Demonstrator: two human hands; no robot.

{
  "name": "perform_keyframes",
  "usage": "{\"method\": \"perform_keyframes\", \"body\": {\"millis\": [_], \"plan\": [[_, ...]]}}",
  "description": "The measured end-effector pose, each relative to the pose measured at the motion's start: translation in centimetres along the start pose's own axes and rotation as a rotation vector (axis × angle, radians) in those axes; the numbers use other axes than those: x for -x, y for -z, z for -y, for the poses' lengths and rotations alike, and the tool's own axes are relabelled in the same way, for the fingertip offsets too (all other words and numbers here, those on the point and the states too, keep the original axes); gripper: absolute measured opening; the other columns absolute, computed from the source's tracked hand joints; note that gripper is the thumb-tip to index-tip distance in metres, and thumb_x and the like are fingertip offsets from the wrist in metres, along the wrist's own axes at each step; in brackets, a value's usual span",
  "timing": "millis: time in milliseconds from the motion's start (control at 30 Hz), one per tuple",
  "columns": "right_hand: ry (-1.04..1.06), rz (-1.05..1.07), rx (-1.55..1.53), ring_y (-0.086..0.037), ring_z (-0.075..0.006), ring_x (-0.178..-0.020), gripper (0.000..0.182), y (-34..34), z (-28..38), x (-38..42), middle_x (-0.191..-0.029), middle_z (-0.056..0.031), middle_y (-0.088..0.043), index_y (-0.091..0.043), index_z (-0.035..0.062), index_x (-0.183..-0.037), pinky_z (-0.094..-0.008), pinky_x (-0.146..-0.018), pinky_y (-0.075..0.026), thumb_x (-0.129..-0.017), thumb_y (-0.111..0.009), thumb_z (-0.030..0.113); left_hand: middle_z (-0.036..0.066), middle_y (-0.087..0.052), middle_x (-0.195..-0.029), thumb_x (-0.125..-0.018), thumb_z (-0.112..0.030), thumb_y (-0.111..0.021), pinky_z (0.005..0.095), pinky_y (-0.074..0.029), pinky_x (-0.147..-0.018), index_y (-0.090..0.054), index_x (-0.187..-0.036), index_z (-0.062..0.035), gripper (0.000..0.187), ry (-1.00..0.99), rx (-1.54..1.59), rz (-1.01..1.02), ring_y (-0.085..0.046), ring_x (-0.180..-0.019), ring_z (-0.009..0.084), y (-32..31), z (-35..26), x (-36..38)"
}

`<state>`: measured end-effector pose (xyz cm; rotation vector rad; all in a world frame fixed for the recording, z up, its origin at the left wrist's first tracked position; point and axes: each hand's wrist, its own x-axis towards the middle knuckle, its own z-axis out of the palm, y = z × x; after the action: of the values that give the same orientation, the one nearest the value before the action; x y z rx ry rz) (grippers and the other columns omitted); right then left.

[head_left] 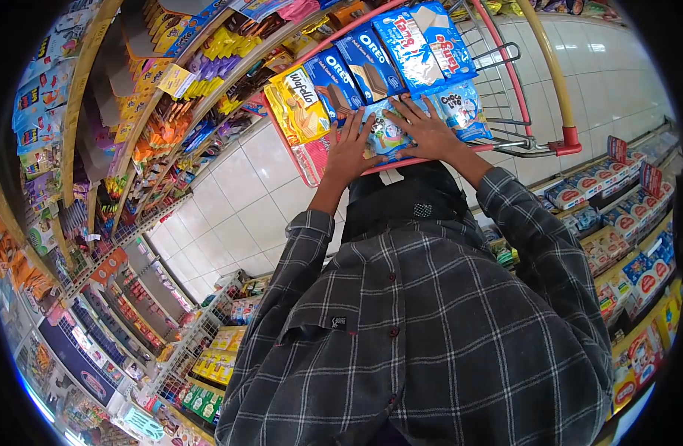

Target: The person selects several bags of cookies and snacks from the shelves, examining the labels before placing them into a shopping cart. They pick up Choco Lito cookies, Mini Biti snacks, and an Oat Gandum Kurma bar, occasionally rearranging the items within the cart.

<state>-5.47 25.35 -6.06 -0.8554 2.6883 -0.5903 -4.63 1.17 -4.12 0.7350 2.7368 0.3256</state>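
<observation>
Resting palms-down with fingers spread wide and nothing clasped, the left hand (pixel 346 154) and right hand (pixel 434 139) flank a light-blue pack (pixel 388 134) lying between them, the yellow Wafello pack (pixel 295 113) nearer the left

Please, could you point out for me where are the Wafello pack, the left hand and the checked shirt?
Wafello pack (pixel 292 111): head view, on its yellow front.
Left hand (pixel 346 154): head view, on the back of the hand.
Shirt (pixel 430 308): head view, on its front.
</observation>
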Motion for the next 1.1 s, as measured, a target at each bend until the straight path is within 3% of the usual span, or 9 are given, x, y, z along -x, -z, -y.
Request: {"method": "perform_keyframes", "body": {"millis": [300,500,700,867,1000,1033,1100], "plan": [[0.015,0.054,0.057,-0.019,-0.0317,-0.147,0.096,0.4,0.1,-0.5,-0.158,-0.0079,-0.025,-0.032,0.0199,-0.150,-0.0591,-0.117,-0.010,-0.072,-0.072,0.058,0.012,-0.022,-0.159,-0.079,-0.067,-0.062,0.0554,-0.014,-0.116,-0.026,-0.153,-0.0157,0.098,0.048,-0.131,0.005,-0.022,-0.147,0.0287,-1.9,-1.0,0.9],[-0.064,0.043,0.088,-0.020,-0.0319,-0.147,0.094,0.7,1.1,0.0,-0.159,-0.0080,-0.024,-0.031,0.0184,-0.151,-0.0597,-0.117,-0.012,-0.074,-0.074,0.052,0.014,-0.024,-0.158,-0.081,-0.064,-0.061,0.0553,-0.012,-0.117,-0.027,-0.153,-0.0141,0.093,0.011,0.014,-0.127,-0.022,-0.147,0.0305,-0.8,-0.1,0.4],[0.015,0.037,-0.012,-0.022,-0.0302,-0.146,0.089,-0.9,2.0,0.2,-0.160,-0.0087,-0.020,-0.024,0.0170,-0.153,-0.0560,-0.117,-0.017,-0.082,-0.070,0.042,0.011,-0.021,-0.160,-0.096,-0.049,-0.049,0.0563,-0.010,-0.117,-0.027,-0.153,-0.0197,0.068,-0.149,0.034,0.004,-0.018,-0.147,0.0319,-1.6,-0.1,2.1],[-0.022,0.031,0.021,-0.022,-0.0297,-0.147,0.085,-1.6,2.1,0.4,-0.162,-0.0057,-0.016,-0.021,0.0201,-0.154,-0.0552,-0.117,-0.018,-0.086,-0.066,0.042,0.007,-0.021,-0.161,-0.100,-0.045,-0.041,0.0563,-0.009,-0.117,-0.028,-0.153,-0.0217,0.059,-0.066,0.000,0.005,-0.017,-0.148,0.0310,-1.8,0.0,2.1],[-0.066,0.168,0.082,-0.015,-0.0349,-0.148,0.087,0.1,2.4,0.3,-0.162,-0.0068,-0.014,-0.017,0.0240,-0.156,-0.0612,-0.116,-0.011,-0.086,-0.065,0.045,0.008,-0.021,-0.160,-0.100,-0.043,-0.042,0.0571,-0.012,-0.117,-0.029,-0.153,-0.0214,0.059,-0.111,-0.045,-0.032,-0.019,-0.147,0.0318,-2.2,0.1,2.0],[-0.061,0.083,0.074,-0.020,-0.0346,-0.147,0.093,-0.6,2.3,0.4,-0.162,-0.0045,-0.018,-0.019,0.0266,-0.155,-0.0641,-0.114,-0.014,-0.080,-0.072,0.043,0.008,-0.022,-0.160,-0.100,-0.043,-0.042,0.0573,-0.012,-0.116,-0.029,-0.153,-0.0214,0.059,-0.123,-0.044,-0.034,-0.019,-0.147,0.0320,-2.1,0.2,2.1],[-0.071,0.062,0.067,-0.020,-0.0344,-0.147,0.093,-1.6,2.3,0.8,-0.162,-0.0048,-0.018,-0.020,0.0269,-0.155,-0.0640,-0.114,-0.014,-0.079,-0.072,0.041,0.010,-0.022,-0.160,-0.099,-0.041,-0.046,0.0579,-0.013,-0.116,-0.028,-0.153,-0.0211,0.060,-0.139,-0.065,-0.039,-0.020,-0.147,0.0332,-2.3,0.4,2.7]]}}
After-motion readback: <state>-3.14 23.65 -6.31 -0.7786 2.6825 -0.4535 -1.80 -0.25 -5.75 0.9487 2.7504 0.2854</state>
